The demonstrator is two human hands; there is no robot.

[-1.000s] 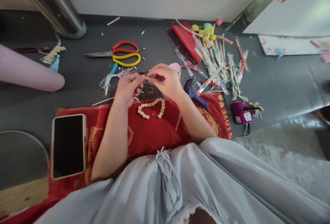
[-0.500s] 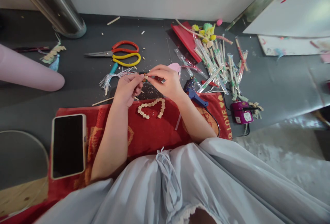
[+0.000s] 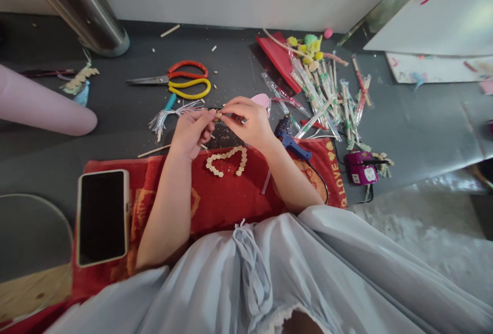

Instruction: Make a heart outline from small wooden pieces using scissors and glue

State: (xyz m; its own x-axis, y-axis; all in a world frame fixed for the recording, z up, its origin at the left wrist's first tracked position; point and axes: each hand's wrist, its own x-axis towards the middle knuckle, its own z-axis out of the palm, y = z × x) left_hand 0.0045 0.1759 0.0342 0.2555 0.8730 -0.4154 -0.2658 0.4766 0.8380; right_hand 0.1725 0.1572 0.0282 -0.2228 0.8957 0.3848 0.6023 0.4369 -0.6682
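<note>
I am kneeling over the red towel (image 3: 215,200), working just beyond its far edge. My left hand (image 3: 190,134) and right hand (image 3: 248,121) are both pinching a tiny pale bead piece (image 3: 218,116) by its ends; it seems light, brittle and easily dropped.
</note>
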